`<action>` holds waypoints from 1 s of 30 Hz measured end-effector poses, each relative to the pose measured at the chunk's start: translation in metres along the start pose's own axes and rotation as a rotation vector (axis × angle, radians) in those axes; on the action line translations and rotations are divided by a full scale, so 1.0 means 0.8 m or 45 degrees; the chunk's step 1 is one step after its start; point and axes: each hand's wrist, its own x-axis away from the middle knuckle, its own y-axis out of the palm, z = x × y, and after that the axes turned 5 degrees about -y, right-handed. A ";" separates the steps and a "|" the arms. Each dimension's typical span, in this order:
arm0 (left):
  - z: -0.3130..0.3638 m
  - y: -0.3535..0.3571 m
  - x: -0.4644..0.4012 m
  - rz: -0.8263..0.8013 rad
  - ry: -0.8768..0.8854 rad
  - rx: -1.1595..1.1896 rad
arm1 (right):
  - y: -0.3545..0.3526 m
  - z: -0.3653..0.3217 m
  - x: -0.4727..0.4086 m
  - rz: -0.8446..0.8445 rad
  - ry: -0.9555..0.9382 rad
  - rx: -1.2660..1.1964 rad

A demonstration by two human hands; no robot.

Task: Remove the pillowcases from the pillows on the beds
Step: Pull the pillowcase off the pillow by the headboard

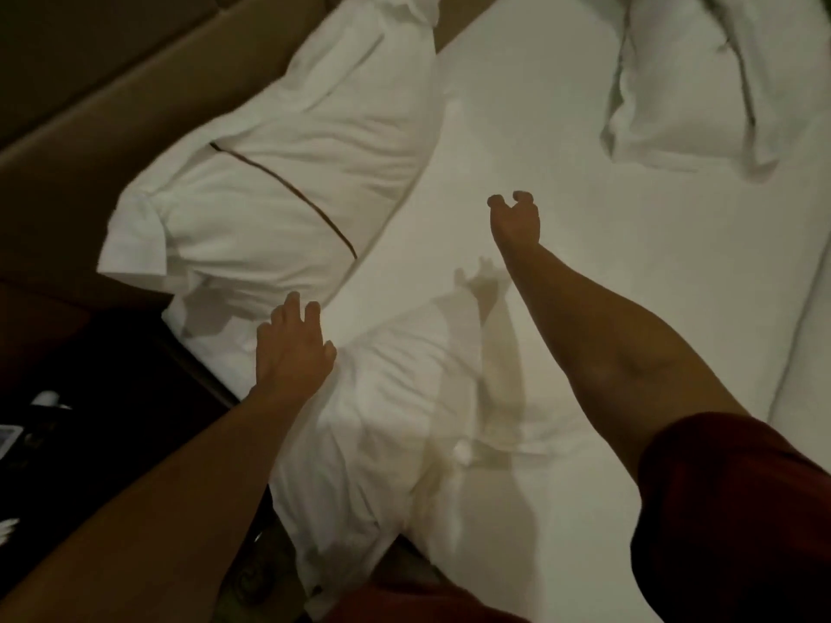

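While my left hand (292, 344) rests spread on the near pillow (395, 420), it grips nothing. My right hand (515, 218) hovers over the bed sheet (607, 245), fingers curled, empty.

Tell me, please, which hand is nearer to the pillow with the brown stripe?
Left. The left hand is right at the lower edge of the striped pillow; the right hand hovers over the bare sheet, apart from it.

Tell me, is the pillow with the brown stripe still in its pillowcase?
Yes, still covered. The striped pillow looks full and plump inside its white case, whose flap end sits bunched at the lower left. Neither hand holds it.
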 end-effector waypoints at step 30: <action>0.026 0.200 0.244 -0.205 0.251 -0.124 | -0.019 0.350 0.284 0.325 0.912 -0.931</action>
